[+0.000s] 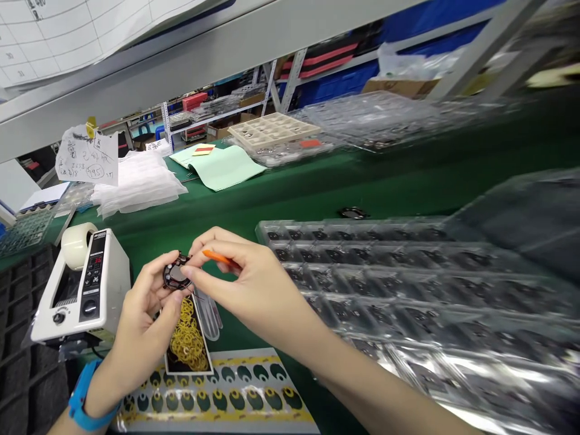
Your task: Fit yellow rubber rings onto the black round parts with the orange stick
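A small round black part with a silvery disc in its middle (176, 275) is pinched at its rim by my left hand (149, 317), which wears a blue wristband (81, 396). My right hand (247, 275) is closed around a slim orange tool (219, 258); its exact kind does not show. The right thumb and forefinger tips touch the right side of the round part. Below both hands lie a white-edged box of yellow rings (188, 338) and a sheet with rows of round cut-outs and yellow strips (217, 417).
A white tape dispenser (113, 266) stands to the left beside a dark compartment tray (22, 338). Clear plastic trays of dark parts (362, 266) fill the right. One loose dark part (352, 212) lies behind them. Papers (231, 169) and a beige tray (272, 130) sit farther back.
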Motion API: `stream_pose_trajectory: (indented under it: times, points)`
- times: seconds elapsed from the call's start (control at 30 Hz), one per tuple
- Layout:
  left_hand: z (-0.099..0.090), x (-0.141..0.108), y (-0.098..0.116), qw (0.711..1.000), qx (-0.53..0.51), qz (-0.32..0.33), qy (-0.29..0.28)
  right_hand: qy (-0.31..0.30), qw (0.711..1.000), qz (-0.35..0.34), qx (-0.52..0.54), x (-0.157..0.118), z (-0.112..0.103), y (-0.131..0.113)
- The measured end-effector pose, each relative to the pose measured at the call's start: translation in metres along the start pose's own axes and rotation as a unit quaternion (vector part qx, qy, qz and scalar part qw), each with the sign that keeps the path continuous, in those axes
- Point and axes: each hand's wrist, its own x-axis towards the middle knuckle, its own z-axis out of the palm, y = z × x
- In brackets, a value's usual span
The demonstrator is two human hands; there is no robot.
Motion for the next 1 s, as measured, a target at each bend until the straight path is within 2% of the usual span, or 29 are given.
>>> stream_pose_trajectory:
  times: [0.27, 0.57, 0.8, 0.9, 1.0]
  points:
    - [0.007, 0.001, -0.008, 0.997, 0.024, 0.022, 0.073, 0.04, 0.999, -0.024, -0.02, -0.005, 0.014, 0.006]
    - [0.01, 0.002, -0.009, 0.994, 0.018, 0.035, 0.099, 0.049, 0.996, -0.056, -0.049, -0.008, 0.016, 0.007]
    - [0.011, 0.001, -0.014, 0.986, 0.014, 0.036, 0.165, 0.05, 0.992, -0.089, -0.072, -0.011, 0.023, 0.009]
    - [0.011, 0.002, -0.015, 0.985, -0.017, 0.023, 0.168, 0.084, 0.986, -0.119, -0.086, -0.012, 0.026, 0.011]
    - [0.01, 0.002, -0.016, 0.985, -0.061, 0.013, 0.158, 0.093, 0.986, -0.106, -0.086, -0.011, 0.026, 0.01]
